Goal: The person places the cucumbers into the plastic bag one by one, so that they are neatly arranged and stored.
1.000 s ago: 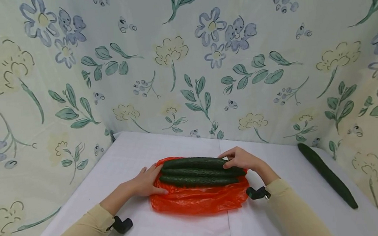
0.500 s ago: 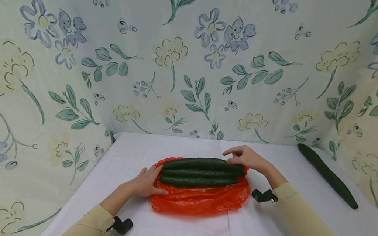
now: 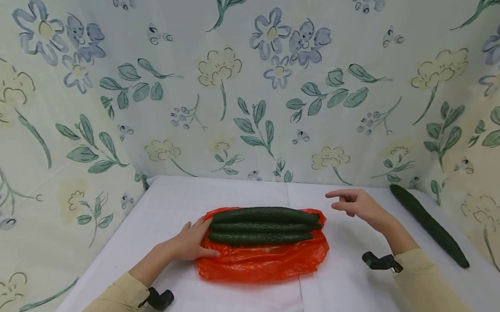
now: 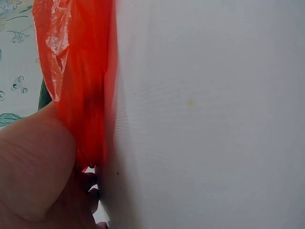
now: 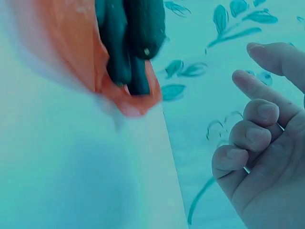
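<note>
Three dark green cucumbers [image 3: 264,226] lie side by side in an orange-red plastic bag [image 3: 263,265], its near side folded down in front of them. My left hand [image 3: 189,241] holds the bag's left end, thumb on the near side and fingers toward the back. Red film and the base of the thumb fill part of the left wrist view, which hides most of the fingers. To the right of the bag, apart from it, my right hand [image 3: 360,206] hovers with nothing in it. Its index finger and thumb reach out, the other fingers loosely bent.
Another cucumber [image 3: 429,225] lies slanted near the table's right edge, beyond the right hand. White cloth covers the table [image 3: 227,309]. A flower-printed curtain [image 3: 244,78] encloses the back and both sides.
My right hand has let go of the cucumbers' right end and moved right, away from the bag. The left hand stays at the bag's left end. The head view has shifted slightly.
</note>
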Demonstrator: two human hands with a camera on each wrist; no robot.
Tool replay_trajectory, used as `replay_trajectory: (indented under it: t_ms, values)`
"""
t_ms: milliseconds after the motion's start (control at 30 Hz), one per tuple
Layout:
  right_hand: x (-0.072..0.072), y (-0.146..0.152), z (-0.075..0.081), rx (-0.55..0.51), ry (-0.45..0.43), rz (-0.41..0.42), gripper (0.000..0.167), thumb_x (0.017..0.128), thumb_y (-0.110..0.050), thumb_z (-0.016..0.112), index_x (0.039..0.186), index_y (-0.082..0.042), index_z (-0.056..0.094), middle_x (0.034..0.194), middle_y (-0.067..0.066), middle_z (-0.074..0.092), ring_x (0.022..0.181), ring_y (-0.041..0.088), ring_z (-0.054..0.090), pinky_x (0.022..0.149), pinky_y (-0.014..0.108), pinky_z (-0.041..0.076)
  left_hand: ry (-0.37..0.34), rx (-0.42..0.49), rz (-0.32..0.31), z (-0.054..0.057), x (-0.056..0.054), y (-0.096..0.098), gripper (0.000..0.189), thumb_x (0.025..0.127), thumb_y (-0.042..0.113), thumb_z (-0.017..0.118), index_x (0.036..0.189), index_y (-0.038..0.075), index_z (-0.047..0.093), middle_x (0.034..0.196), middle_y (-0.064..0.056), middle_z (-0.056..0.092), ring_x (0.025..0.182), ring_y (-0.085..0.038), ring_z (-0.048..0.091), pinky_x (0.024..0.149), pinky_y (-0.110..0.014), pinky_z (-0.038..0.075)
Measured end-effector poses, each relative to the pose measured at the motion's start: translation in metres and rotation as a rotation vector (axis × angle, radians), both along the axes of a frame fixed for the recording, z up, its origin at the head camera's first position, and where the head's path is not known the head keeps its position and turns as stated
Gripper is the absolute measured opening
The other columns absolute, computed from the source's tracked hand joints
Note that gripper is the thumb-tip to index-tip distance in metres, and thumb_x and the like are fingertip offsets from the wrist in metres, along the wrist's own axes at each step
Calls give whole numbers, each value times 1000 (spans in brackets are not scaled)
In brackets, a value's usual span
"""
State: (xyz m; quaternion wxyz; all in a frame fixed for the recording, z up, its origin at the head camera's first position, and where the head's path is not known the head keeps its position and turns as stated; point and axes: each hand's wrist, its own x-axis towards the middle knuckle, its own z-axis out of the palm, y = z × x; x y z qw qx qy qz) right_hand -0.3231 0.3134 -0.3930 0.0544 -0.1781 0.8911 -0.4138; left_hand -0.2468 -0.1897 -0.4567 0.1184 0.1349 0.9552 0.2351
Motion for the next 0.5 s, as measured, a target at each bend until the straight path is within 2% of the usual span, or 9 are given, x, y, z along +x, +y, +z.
replay_trajectory:
  t_ms: [167, 267, 500]
  values:
    - [4, 31, 1, 3, 15, -74, 48, 96, -42, 67, 136, -16, 62, 80, 13, 48, 74, 35, 52, 67, 37, 42, -2, 5, 7, 0, 1, -1, 113, 73, 65, 79, 161, 20, 23, 166, -12, 23, 153, -41, 16, 120, -69, 12]
    - [8, 49, 4, 10, 26, -119, 53, 97, -44, 65, 139, -12, 59, 80, 12, 47, 73, 32, 52, 67, 37, 42, 4, 13, -3, 0, 1, -1, 113, 74, 64, 79, 161, 19, 23, 166, -12, 24, 153, -41, 16, 120, -69, 10]
    - [15, 90, 4, -32, 16, -233, 59, 98, -48, 62, 142, -9, 55, 80, 3, 47, 70, 26, 52, 65, 34, 43, 17, 17, -18, 0, 0, -2, 112, 75, 64, 78, 160, 17, 23, 165, -14, 24, 153, -40, 16, 120, -69, 7]
